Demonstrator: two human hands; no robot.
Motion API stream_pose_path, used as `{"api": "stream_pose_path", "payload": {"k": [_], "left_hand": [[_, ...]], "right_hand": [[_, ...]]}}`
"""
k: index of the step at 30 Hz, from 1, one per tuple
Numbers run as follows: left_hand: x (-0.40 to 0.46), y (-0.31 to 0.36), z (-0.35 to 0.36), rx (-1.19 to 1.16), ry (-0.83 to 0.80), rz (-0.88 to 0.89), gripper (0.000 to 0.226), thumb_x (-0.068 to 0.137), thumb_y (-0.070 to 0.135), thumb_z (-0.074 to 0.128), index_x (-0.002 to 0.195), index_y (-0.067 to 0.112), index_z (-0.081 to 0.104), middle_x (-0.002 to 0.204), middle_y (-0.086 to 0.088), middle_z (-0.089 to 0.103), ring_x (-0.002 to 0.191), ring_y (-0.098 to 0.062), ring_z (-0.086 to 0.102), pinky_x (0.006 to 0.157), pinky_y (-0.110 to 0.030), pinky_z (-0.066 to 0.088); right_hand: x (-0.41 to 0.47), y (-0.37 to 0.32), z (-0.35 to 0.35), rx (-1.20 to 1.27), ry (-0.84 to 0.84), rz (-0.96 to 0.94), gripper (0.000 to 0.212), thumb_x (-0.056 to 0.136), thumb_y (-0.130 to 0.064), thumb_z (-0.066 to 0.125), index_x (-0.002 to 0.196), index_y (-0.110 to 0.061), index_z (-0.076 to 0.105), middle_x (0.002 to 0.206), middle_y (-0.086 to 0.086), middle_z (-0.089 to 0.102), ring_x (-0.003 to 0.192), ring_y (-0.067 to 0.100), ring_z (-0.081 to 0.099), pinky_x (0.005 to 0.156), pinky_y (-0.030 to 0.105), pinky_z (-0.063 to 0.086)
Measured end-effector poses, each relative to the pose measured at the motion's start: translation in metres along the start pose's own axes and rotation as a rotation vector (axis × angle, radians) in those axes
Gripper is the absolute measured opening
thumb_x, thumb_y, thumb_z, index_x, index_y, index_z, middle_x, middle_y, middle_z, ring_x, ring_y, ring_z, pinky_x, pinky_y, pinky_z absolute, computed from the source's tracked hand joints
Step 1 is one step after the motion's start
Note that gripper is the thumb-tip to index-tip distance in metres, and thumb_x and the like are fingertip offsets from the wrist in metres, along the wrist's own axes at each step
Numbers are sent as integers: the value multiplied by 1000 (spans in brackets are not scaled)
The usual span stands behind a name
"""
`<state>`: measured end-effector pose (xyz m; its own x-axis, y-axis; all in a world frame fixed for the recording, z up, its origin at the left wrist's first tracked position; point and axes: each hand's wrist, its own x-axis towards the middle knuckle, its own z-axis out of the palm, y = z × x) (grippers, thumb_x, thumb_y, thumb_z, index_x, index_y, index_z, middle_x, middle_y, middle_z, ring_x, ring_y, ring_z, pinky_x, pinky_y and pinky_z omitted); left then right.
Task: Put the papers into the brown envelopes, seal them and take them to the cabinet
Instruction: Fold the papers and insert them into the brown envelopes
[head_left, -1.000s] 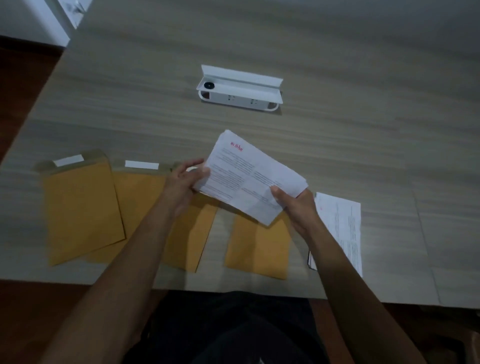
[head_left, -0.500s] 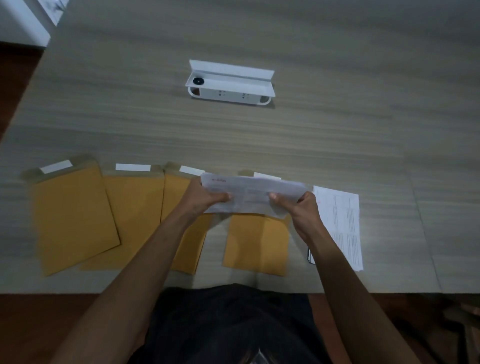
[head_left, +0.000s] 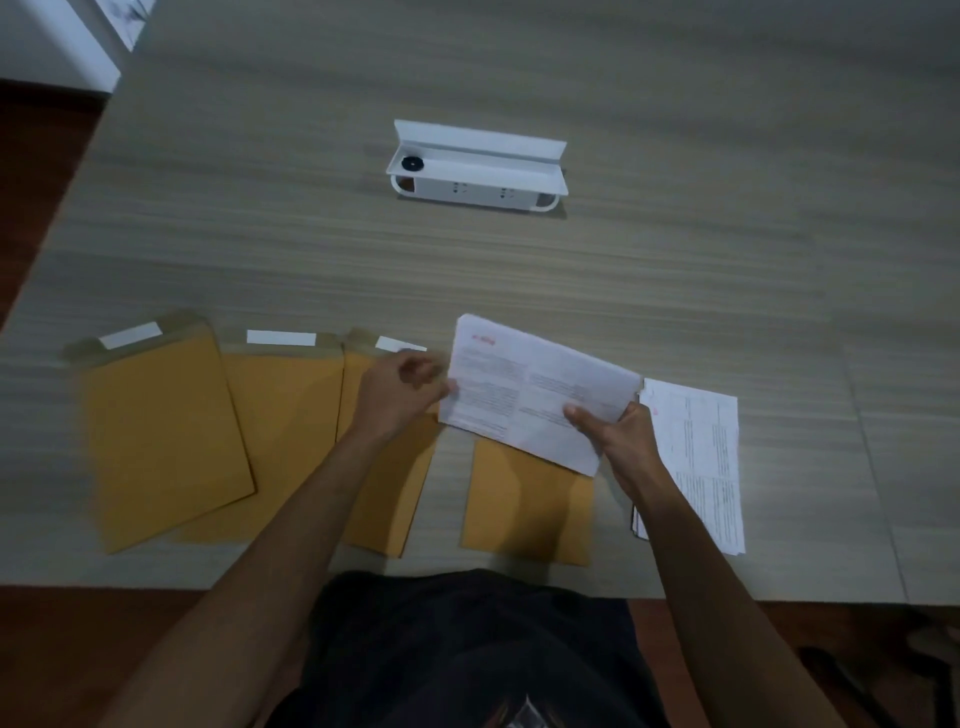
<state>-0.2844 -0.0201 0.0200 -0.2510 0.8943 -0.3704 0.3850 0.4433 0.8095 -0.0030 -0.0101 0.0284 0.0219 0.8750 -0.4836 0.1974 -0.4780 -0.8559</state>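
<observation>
Nearest the camera, two bare forearms reach out over the near edge of the grey wood-grain worktop (head_left: 519, 270). The right hand (head_left: 621, 434) grips the near right corner of a folded sheaf of white printed papers with a red heading (head_left: 535, 389), thumb on top and fingers curled beneath. The left hand (head_left: 397, 395) sits at the sheaf's left edge with its fingers curled; it is blurred, and whether it pinches the paper or only touches it cannot be told. The sheaf is held between the two hands, tilted, with its left end farther away than its right.

Below the sheaf lies a flat brown paper envelope (head_left: 524, 509), its upper part hidden by the papers. To its left, under the left forearm, lies a second brown envelope (head_left: 384, 499), and further left two more, a middle brown envelope (head_left: 283, 415) and a far-left brown envelope (head_left: 161, 441), which overlap one another. The three on the left have open flaps with white adhesive strips at the far end. Just right of the right hand lies a flat stack of white printed sheets (head_left: 701, 452) on the worktop.

Well beyond all this stands a long white box with a raised lid (head_left: 478, 166), a black round thing at its left end.
</observation>
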Motion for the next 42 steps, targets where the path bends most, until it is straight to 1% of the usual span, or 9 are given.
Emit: {"api": "stream_pose_path", "payload": {"k": [2,4,8,12,16,25,29,33,42], "left_hand": [[4,-10,-9,366,128,-40,63,68,45,83,120,17,61,125,-5,52,118,-22,50,92,-28,43],[1,-18,-14,641,130,-73,78,64,56,81,126,17,54,135,-12,40,125,-28,38,100,-37,38],[-3,-21,-13,864,-55,41,102,57,60,83,139,20,37,141,-14,30,128,-29,32,102,-39,35],[-6,-14,-8,1035,-247,232,113,53,59,85,144,29,27,139,-9,27,124,-26,32,102,-37,34],[-3,-18,-11,1112,-300,316,113,51,64,83,144,33,26,138,-9,28,125,-25,32,103,-38,33],[2,-21,-15,1151,-304,405,111,45,68,82,135,35,26,144,-7,24,130,-26,30,106,-40,34],[0,-21,-15,1141,-293,396,117,45,66,84,140,33,24,145,-8,24,130,-26,31,106,-39,34],[0,-21,-15,1152,-288,392,117,45,66,84,140,31,24,146,-10,21,132,-27,30,106,-38,35],[-1,-23,-12,1126,-256,383,114,39,64,87,131,29,30,148,-17,20,131,-33,30,102,-44,40]], "right_hand": [[3,-4,-5,7,33,5,38,76,-20,80,111,-12,68,104,5,73,89,16,73,75,38,60],[5,-10,-8,38,33,6,36,78,-19,79,111,-13,67,106,4,73,89,16,72,71,33,60],[14,-22,-13,78,39,25,34,79,-18,78,111,-17,68,109,1,72,93,17,72,79,38,59],[24,-37,-17,-44,12,3,38,80,-25,77,116,-21,67,112,-4,71,98,17,70,86,41,57],[29,-51,-16,-143,-24,-48,33,82,-26,75,113,-26,67,111,-7,71,98,12,69,85,37,57],[37,-70,8,-345,-51,-149,34,83,-21,74,117,-16,67,105,-7,68,85,2,65,69,19,53],[39,-77,16,-473,-144,-186,34,85,-22,72,118,-15,66,104,-8,66,87,8,65,71,20,51],[48,-86,21,-527,-229,-152,26,83,-19,73,110,-18,70,97,-12,67,77,-5,64,60,11,48],[71,-107,41,-588,-362,-80,22,79,-13,74,98,-24,74,92,-12,72,79,2,70,65,19,51]]}}
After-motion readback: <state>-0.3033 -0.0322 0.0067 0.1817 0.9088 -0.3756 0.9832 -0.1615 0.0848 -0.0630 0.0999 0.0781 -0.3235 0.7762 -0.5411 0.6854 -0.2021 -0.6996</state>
